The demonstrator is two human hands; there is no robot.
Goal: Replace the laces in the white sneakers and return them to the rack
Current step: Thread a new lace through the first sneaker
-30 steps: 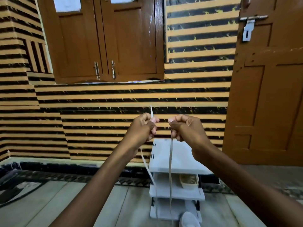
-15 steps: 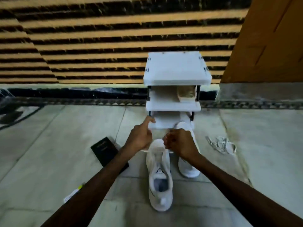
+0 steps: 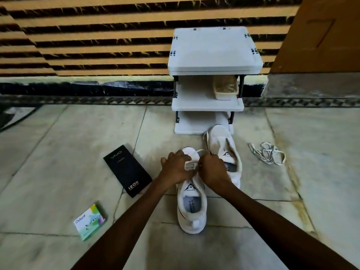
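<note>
Two white sneakers stand on the tiled floor before a white three-shelf rack [image 3: 211, 69]. The near sneaker [image 3: 191, 209] points away from me, and a white lace [image 3: 191, 163] crosses its front eyelets. My left hand [image 3: 176, 168] and my right hand [image 3: 213, 169] are both closed on that lace over the shoe's front, knuckles nearly touching. The far sneaker [image 3: 224, 145] stands just right of it, its toe at the rack's bottom shelf, with a loose lace end trailing at its left side. A tangled pile of white laces [image 3: 266, 152] lies on the floor to the right.
A black phone box [image 3: 127, 170] lies left of the near sneaker and a small green-white box [image 3: 90, 222] nearer me on the left. A woven basket [image 3: 226, 88] sits on the rack's middle shelf. A striped wall is behind, a brown door [image 3: 321, 34] at right.
The view dropped from the wall to the floor. My hands came down from holding the lace stretched up in the air to the front of the near sneaker.
</note>
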